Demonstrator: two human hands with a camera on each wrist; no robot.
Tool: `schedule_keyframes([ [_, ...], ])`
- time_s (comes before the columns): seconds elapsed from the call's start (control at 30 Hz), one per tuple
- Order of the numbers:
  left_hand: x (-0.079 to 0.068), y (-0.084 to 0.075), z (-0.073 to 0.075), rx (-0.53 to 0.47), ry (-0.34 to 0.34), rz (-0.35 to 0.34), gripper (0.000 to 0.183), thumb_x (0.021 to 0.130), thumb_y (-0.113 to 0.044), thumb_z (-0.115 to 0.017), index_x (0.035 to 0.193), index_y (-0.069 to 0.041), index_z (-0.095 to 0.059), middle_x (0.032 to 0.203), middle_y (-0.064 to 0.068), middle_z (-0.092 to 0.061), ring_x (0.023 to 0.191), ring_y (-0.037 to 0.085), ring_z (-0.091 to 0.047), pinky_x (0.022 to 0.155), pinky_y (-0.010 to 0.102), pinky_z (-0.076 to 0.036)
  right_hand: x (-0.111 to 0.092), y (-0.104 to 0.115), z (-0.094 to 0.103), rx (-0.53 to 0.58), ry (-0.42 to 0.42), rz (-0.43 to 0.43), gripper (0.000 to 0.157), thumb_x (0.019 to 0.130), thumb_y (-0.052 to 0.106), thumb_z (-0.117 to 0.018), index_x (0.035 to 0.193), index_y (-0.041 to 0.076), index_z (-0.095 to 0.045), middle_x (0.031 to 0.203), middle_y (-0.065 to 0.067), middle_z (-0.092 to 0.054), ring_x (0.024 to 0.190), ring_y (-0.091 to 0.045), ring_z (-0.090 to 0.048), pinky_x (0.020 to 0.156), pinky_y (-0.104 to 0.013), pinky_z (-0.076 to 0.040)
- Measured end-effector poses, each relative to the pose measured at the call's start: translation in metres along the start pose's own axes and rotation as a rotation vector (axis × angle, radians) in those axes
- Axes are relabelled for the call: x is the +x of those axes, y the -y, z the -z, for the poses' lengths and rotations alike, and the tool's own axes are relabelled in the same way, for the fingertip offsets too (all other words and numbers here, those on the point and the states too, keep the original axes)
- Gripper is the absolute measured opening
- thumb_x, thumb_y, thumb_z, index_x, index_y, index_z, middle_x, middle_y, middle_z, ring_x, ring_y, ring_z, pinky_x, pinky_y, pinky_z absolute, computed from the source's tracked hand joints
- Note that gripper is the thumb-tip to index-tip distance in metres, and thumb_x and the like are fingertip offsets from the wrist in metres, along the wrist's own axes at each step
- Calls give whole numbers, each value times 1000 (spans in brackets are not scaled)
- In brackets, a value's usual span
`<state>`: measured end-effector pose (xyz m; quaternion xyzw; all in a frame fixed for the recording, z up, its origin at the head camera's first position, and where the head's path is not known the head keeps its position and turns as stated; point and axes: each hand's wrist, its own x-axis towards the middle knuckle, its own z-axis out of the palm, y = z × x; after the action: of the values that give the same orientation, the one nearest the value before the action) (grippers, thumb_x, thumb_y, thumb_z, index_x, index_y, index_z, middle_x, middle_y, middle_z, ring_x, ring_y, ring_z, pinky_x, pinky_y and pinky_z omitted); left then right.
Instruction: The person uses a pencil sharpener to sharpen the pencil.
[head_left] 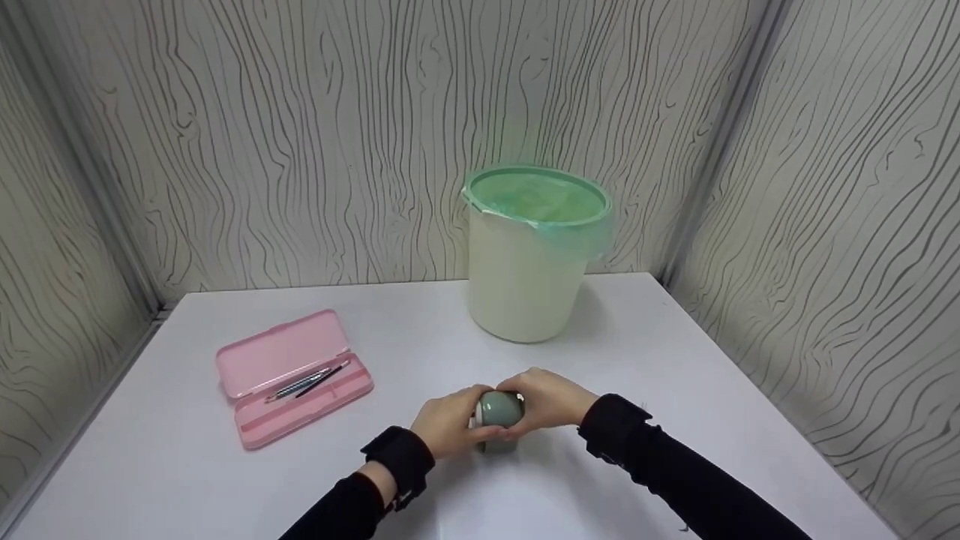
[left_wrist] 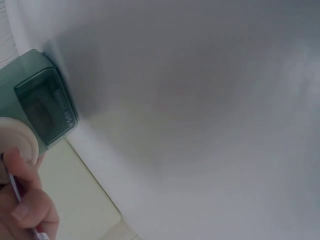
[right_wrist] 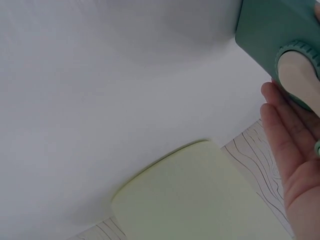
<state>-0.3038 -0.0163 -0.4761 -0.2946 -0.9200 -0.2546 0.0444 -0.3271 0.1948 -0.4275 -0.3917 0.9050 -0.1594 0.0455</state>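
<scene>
Sharpener, a small green box, sits on the desk close in front of you, and both of your hands hold it: the left hand curls its fingers around the pale round end, the right hand wraps over the green end. I judge the work is still in the middle, with nothing emptied yet. Behind stands a bin with a green bag, well apart. At the left lies an open pink case with pens. Nothing blocks the way between.
</scene>
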Motion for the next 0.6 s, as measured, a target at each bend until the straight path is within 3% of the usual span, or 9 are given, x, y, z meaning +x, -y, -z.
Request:
schedule_keyframes([
  [0.4,2,-3,4,-68,75,44,58,91,-51,-73,129,-10,-58,116,5,-73,100,18,-71,82,33,-57,-5,-3,4,15,34,-13,55,72,28,-94,118,8,-72,109,-1,-78,90,-3,-66,80,-19,-53],
  [0.6,4,-4,5,-75,74,49,62,90,-52,-74,133,-10,-58,119,6,-73,102,19,-71,84,35,-58,-8,-6,5,21,34,-33,49,73,24,-92,116,8,-74,106,0,-78,87,-2,-64,78,-19,-52],
])
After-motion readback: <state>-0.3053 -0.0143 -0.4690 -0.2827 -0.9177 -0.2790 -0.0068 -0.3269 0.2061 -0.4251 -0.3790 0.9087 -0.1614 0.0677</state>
